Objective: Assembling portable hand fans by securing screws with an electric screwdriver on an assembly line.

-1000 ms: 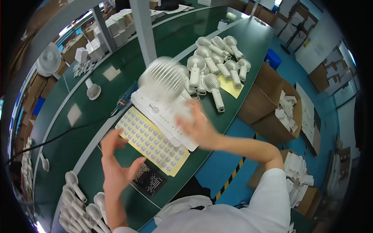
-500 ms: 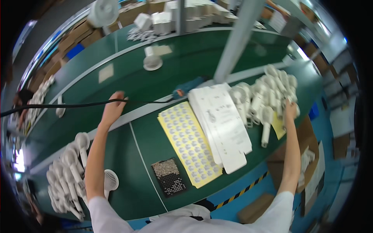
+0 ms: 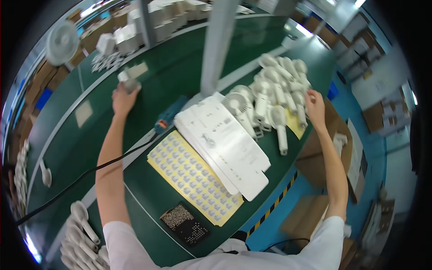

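Note:
My left hand point(image 3: 123, 100) reaches far across the green bench, its fingers around the head of a white handheld fan point(image 3: 131, 84). That fan is blurred and partly covered by my fingers. On the right, my right hand point(image 3: 316, 107) is at the outer edge of a heap of white handheld fans point(image 3: 272, 85). Its fingers are curled, and whatever lies between them is hidden. Between my arms lie a stack of flat white printed cartons point(image 3: 225, 144), a yellow sheet of small grey stickers point(image 3: 193, 177) and a black tray of small screws point(image 3: 185, 223).
A blue electric screwdriver point(image 3: 167, 118) lies by the metal post point(image 3: 217, 49), its black cord point(image 3: 85, 173) crossing my left forearm. More white fans point(image 3: 81, 240) are heaped at lower left. Open cardboard boxes point(image 3: 315, 155) stand beyond the bench's right edge. White boxes point(image 3: 166, 18) line the far side.
My left hand has moved forward from above the cord to the lone fan and closed on it. My right hand stays by the fan heap. The whole view has swung to the right.

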A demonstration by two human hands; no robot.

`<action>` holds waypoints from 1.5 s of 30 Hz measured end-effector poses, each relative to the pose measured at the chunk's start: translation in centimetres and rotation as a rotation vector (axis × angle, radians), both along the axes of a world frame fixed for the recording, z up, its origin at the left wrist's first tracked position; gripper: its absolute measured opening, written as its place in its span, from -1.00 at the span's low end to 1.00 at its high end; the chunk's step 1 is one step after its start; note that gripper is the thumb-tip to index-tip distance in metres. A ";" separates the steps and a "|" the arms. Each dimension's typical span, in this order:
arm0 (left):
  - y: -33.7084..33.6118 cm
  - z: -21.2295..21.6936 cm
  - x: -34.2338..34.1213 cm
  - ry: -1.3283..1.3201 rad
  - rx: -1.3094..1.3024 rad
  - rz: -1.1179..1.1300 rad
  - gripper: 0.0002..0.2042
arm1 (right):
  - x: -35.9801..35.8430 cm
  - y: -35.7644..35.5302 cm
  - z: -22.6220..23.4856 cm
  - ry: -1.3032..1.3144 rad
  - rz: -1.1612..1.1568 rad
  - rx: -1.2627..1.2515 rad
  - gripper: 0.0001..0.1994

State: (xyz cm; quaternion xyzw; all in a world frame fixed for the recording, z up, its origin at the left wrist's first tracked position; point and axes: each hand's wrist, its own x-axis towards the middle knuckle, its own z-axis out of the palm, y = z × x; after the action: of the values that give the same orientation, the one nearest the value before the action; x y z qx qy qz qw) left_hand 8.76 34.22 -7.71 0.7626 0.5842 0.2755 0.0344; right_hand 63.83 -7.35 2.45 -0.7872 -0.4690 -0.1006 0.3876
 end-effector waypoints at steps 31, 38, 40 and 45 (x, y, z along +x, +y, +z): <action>-41.9 29.5 0.5 -0.328 -0.050 -1.076 -0.46 | -29.7 -13.4 9.0 0.676 0.799 -0.266 -0.51; -51.8 32.2 2.4 -0.207 0.400 -1.539 -0.81 | -11.3 -14.8 -3.9 0.338 -0.264 -0.091 -0.47; -51.2 34.0 1.6 -0.145 0.531 -1.637 -0.84 | -10.8 -12.9 -5.5 0.272 -0.268 -0.150 -0.47; -51.7 34.0 1.7 -0.081 0.785 -1.642 -0.84 | -8.6 -10.7 -8.3 0.151 -0.269 -0.156 -0.49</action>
State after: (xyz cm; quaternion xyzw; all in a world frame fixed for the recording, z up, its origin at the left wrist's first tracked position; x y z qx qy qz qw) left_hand 10.43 -17.49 26.28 0.8856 -0.2799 0.3701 -0.0219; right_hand 55.28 -18.00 -5.81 -0.8757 -0.3355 -0.0555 0.3427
